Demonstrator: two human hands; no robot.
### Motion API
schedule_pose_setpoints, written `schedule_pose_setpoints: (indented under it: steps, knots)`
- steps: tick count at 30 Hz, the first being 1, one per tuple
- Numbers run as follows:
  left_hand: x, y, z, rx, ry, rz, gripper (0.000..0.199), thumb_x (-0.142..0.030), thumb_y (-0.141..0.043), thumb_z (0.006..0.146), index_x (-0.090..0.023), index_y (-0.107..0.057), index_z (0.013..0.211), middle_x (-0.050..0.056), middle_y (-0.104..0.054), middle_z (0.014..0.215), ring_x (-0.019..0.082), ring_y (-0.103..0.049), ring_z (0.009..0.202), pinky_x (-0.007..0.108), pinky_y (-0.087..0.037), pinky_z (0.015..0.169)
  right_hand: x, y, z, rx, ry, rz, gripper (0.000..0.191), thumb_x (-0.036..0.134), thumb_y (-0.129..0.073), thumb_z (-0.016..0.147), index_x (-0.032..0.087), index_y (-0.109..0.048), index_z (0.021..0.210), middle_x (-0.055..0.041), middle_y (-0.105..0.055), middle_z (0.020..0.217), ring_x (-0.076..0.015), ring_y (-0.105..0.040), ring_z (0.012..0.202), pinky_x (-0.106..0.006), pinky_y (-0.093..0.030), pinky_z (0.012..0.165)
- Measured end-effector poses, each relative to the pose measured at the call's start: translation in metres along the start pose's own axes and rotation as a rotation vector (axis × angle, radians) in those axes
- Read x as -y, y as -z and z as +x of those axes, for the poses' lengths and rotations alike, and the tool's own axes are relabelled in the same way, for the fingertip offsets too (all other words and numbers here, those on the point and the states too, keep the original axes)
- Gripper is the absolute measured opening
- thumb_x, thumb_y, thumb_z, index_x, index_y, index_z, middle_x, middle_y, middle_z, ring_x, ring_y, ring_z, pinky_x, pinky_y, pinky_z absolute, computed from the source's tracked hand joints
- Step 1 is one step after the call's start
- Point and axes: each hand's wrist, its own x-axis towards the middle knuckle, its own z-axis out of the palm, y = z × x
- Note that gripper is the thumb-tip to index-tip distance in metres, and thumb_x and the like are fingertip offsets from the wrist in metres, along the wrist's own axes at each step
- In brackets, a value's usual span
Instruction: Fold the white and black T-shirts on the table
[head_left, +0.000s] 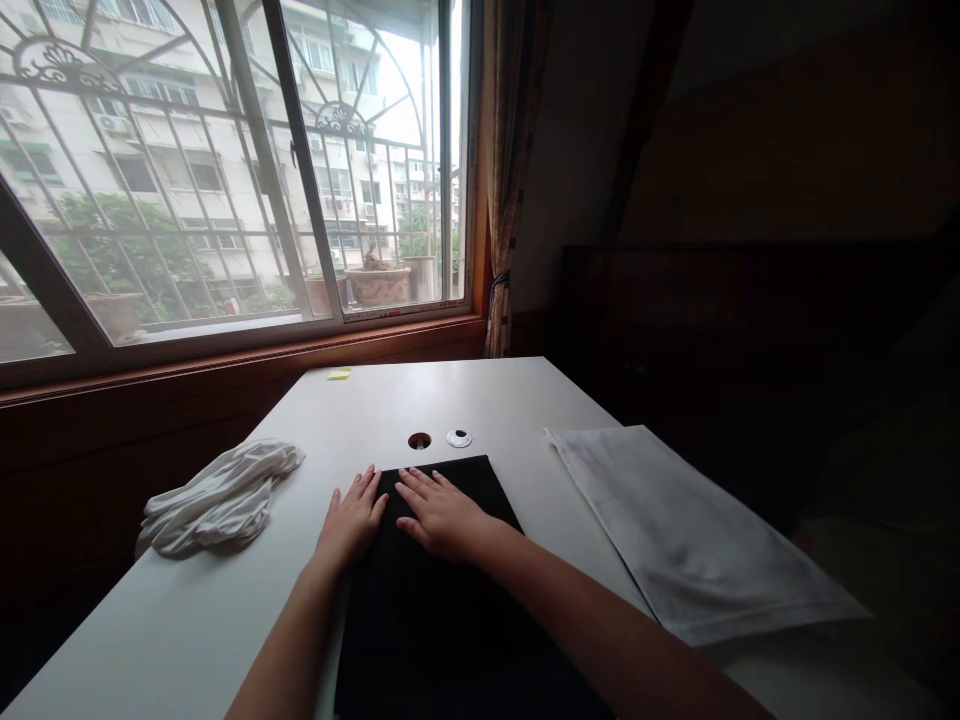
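Observation:
A flat black cloth (pixel 442 620) lies lengthwise on the white table (pixel 225 610), its far edge near the middle. My left hand (pixel 352 520) rests at its far left corner, fingers stretched out, partly on the cloth's left edge. Flat on the cloth near the far edge is my right hand (pixel 439 512), its fingers spread and pointing to the far left. Neither hand grips anything. The near end of the cloth runs out of the frame and is partly hidden by my right forearm.
A crumpled white cloth (pixel 221 500) lies at the left edge. On the right, a flat white cloth (pixel 705 530) overhangs the table edge. Beyond the black cloth are a round hole (pixel 419 441), a round cover (pixel 459 439) and a yellow note (pixel 339 374).

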Motion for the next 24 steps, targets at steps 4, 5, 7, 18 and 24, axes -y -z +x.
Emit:
schedule_pose_setpoints:
  steps: [4, 5, 7, 18, 24]
  knots:
    - [-0.002, 0.003, -0.002, 0.009, -0.002, 0.004, 0.059, -0.039, -0.029, 0.105, -0.02, -0.032, 0.161, 0.008, -0.019, 0.172, 0.029, -0.021, 0.158, 0.061, -0.014, 0.125, -0.029, -0.015, 0.015, 0.06, -0.106, 0.044, 0.074, 0.062, -0.031, 0.105, 0.015, -0.032, 0.162, -0.0115, -0.023, 0.17, -0.0254, -0.019, 0.158, -0.048, -0.012, 0.129]
    - [-0.002, 0.005, -0.002, 0.013, 0.0, 0.002, 0.059, -0.04, -0.029, 0.105, -0.02, -0.033, 0.161, 0.008, -0.019, 0.172, 0.029, -0.021, 0.158, 0.061, -0.014, 0.125, -0.038, -0.017, 0.014, 0.055, -0.138, 0.05, 0.075, 0.063, -0.03, 0.104, 0.016, -0.032, 0.162, -0.0107, -0.023, 0.17, -0.0254, -0.018, 0.158, -0.046, -0.012, 0.129]
    - [-0.003, 0.008, -0.003, 0.021, 0.004, -0.009, 0.06, -0.041, -0.028, 0.105, -0.02, -0.033, 0.161, 0.009, -0.019, 0.172, 0.029, -0.021, 0.158, 0.061, -0.014, 0.126, -0.057, -0.016, 0.009, 0.031, -0.217, 0.047, 0.075, 0.063, -0.026, 0.105, 0.017, -0.032, 0.163, -0.009, -0.022, 0.171, -0.0249, -0.017, 0.159, -0.044, -0.01, 0.129]
    - [0.003, 0.003, 0.002, -0.004, 0.009, -0.054, 0.06, -0.041, -0.029, 0.104, -0.02, -0.036, 0.16, 0.008, -0.023, 0.171, 0.029, -0.024, 0.158, 0.06, -0.016, 0.125, -0.126, -0.008, -0.032, -0.047, -0.597, -0.011, 0.069, 0.053, -0.025, 0.106, 0.018, -0.025, 0.165, -0.0039, -0.018, 0.172, -0.0207, -0.013, 0.159, -0.043, -0.006, 0.128]
    - [0.02, -0.009, 0.005, -0.135, 0.054, -0.133, 0.06, -0.04, -0.031, 0.103, -0.016, -0.042, 0.156, 0.012, -0.041, 0.164, 0.03, -0.032, 0.154, 0.056, -0.02, 0.126, -0.138, -0.011, -0.05, -0.143, -0.637, -0.03, 0.062, 0.048, -0.031, 0.106, 0.018, -0.04, 0.159, -0.0056, -0.034, 0.167, -0.0235, -0.025, 0.156, -0.042, -0.014, 0.128]
